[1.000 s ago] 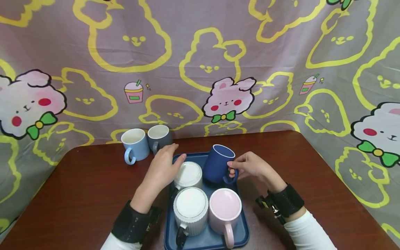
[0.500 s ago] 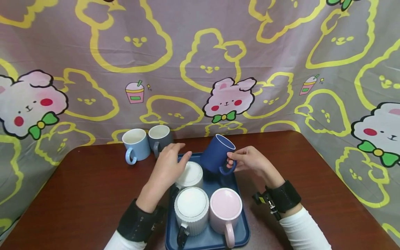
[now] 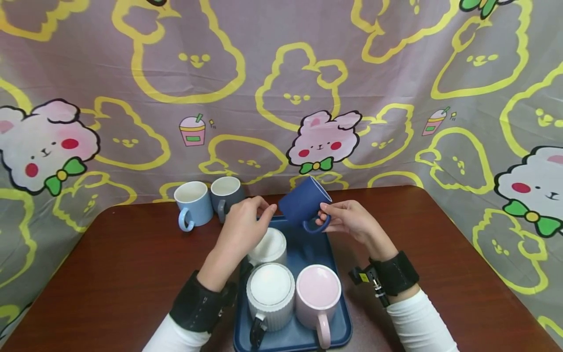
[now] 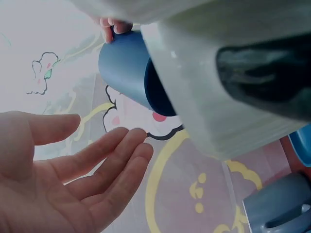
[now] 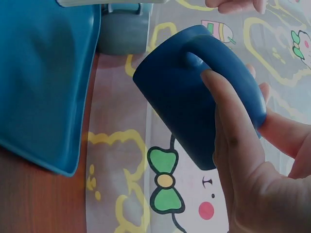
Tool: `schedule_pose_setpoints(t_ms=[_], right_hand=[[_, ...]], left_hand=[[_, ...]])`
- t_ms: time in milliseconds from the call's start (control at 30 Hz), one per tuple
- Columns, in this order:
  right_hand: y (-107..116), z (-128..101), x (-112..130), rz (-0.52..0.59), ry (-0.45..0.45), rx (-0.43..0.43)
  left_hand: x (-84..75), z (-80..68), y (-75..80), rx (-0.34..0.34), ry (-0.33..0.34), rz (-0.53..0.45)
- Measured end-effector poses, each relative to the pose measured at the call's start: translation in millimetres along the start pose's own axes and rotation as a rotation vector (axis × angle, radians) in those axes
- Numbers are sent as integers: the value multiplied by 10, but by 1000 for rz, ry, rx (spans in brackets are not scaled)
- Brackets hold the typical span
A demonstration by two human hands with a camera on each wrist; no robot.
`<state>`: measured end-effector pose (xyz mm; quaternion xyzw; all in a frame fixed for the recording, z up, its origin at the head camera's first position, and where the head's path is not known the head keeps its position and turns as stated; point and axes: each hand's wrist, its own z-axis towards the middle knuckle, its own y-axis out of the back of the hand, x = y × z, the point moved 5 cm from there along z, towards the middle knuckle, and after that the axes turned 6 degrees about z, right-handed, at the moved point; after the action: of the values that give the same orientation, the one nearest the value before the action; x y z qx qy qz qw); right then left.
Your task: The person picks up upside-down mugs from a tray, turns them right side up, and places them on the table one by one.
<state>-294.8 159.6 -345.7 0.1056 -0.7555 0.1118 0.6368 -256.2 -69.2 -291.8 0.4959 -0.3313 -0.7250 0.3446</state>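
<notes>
My right hand [image 3: 340,218] holds a dark blue mug [image 3: 303,203] by its handle, lifted off the blue tray [image 3: 308,244] and tilted with its mouth toward the back. In the right wrist view, my right hand's [image 5: 243,160] fingers wrap around the mug [image 5: 194,111]. My left hand [image 3: 244,225] hovers by the mug's base with straight fingers, above a white ribbed mug [image 3: 268,247]. The left wrist view shows my left hand's [image 4: 73,170] open palm just below the blue mug [image 4: 126,68], apart from it.
On the tray stand another white ribbed mug [image 3: 269,289] and a pink mug [image 3: 317,291]. A light blue mug [image 3: 191,201] and a grey mug [image 3: 225,193] sit on the brown table [image 3: 110,274] at the back left. A cartoon-print cloth hangs behind.
My right hand has raised the dark blue mug off the tray and tipped it further. My left hand has moved up and right toward the mug's base.
</notes>
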Motion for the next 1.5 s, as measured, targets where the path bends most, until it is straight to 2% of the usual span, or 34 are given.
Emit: schedule_pose_setpoints(t_ms=[333, 700, 900, 1267, 1500], right_hand=[[-86, -1, 93, 88, 32, 23], [-143, 4, 171, 222, 49, 24], [-162, 32, 191, 273, 39, 16], [-186, 16, 278, 434, 17, -8], [-218, -24, 355, 524, 30, 31]], left_hand=[[-104, 61, 87, 57, -1, 48], [-273, 131, 172, 52, 31, 109], [-320, 134, 132, 65, 49, 87], [-424, 180, 81, 64, 80, 31], [-509, 211, 69, 62, 83, 2]])
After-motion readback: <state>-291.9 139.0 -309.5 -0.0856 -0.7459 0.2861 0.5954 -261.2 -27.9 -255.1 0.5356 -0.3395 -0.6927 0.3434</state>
